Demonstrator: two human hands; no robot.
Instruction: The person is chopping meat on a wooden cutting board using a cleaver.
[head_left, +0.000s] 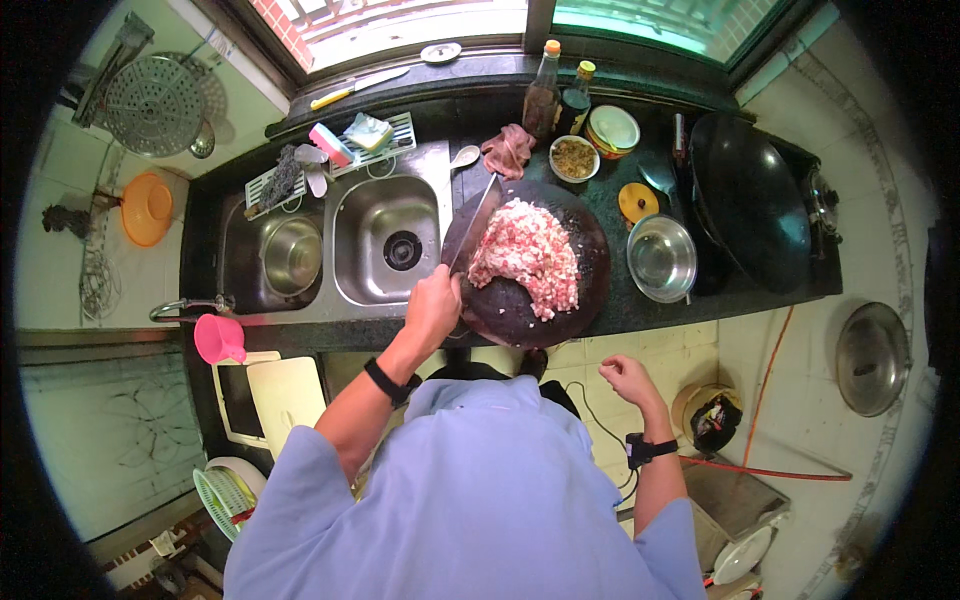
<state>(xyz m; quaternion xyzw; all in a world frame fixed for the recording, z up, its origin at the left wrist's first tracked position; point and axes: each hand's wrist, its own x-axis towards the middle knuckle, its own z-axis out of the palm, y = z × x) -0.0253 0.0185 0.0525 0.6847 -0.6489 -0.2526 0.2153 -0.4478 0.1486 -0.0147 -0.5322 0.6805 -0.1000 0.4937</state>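
My left hand (435, 304) grips the handle of a cleaver (478, 221), whose blade stands on edge over the left side of a round dark chopping board (517, 319). Chopped raw meat, pink and white (525, 251), lies in a curved heap on the board, just right of the blade. Below the counter edge, to the right of my body, hangs my right hand (630, 379), its fingers curled together and nothing seen in it. A metal bowl (661, 259) is right of the board. Behind the board are a small bowl of brown chopped food (574, 159) and a crumpled pink cloth (509, 151).
The double steel sink (386, 240) adjoins the board on the left, with a pot (292, 255) in its far basin. Two bottles (541, 97) stand behind. A large black wok (750, 202) is at the right. On the sill lies a yellow-handled knife (360, 88).
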